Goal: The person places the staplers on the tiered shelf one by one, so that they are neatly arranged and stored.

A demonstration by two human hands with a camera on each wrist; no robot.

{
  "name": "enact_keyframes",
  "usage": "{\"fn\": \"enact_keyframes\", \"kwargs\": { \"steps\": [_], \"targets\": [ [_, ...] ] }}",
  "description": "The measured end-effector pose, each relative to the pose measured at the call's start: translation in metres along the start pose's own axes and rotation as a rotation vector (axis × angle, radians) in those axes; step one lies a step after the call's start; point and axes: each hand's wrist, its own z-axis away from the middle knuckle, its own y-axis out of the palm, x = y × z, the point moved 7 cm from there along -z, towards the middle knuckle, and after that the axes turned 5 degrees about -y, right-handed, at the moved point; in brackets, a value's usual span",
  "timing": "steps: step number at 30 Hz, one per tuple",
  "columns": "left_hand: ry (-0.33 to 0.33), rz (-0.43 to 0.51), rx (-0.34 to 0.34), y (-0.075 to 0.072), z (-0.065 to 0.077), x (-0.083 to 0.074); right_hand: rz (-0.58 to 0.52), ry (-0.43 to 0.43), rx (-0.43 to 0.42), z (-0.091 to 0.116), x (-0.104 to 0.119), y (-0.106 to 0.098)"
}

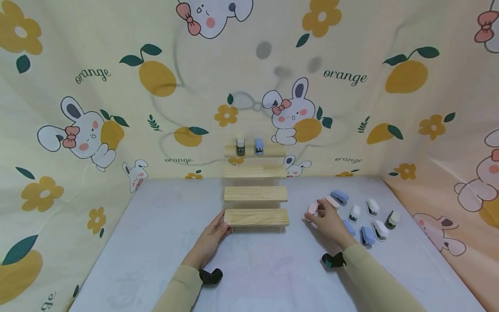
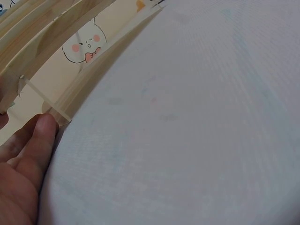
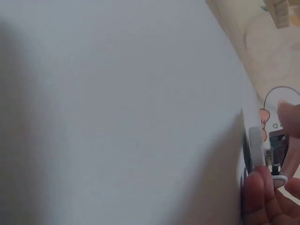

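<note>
Two up and plenty left, by my reading, so this is early going: on the stepped wooden rack [image 1: 255, 194], the farthest, highest board [image 1: 274, 151] carries a dark-bodied stapler [image 1: 240, 148] at left and a small blue stapler [image 1: 259, 147] to its right, the pair standing apart. Over to the right, the right hand [image 1: 329, 220] pinches a pink stapler [image 1: 312, 208] between thumb and fingers, low over the white tabletop [image 1: 156, 242] and right of the nearest board [image 1: 256, 216]; whether its base touches down, I can't tell. That one looks not yet placed, and around it lies what seems to remain: a second pink stapler [image 1: 331, 202] part hidden by the hand, a far blue stapler [image 1: 339, 197], three white staplers [image 1: 372, 207], a green stapler [image 1: 392, 219] at the group's right edge, and two nearer blue staplers [image 1: 367, 236], one half covered by the right hand. Across on the left, the left hand [image 1: 210, 239] is at the nearest board's left end, fingertips by a thin leg [image 2: 45, 99]; gripping or merely resting there, I can't tell.
</note>
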Motion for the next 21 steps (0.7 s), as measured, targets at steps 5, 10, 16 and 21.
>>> {"fn": "enact_keyframes", "kwargs": {
  "steps": [5, 10, 16, 21],
  "targets": [
    [0.016, -0.007, 0.006, 0.0, -0.001, 0.001, 0.007, -0.029, -0.07, 0.001, 0.01, -0.007],
    [0.02, -0.006, 0.011, 0.0, -0.002, 0.001, -0.037, -0.172, -0.186, 0.004, 0.041, -0.023],
    [0.015, 0.007, 0.012, 0.0, -0.002, 0.001, -0.073, -0.323, -0.247, 0.013, 0.084, -0.037],
    [0.019, 0.013, 0.009, 0.0, 0.0, 0.001, -0.067, -0.405, -0.27, 0.019, 0.108, -0.041]
  ]
}}
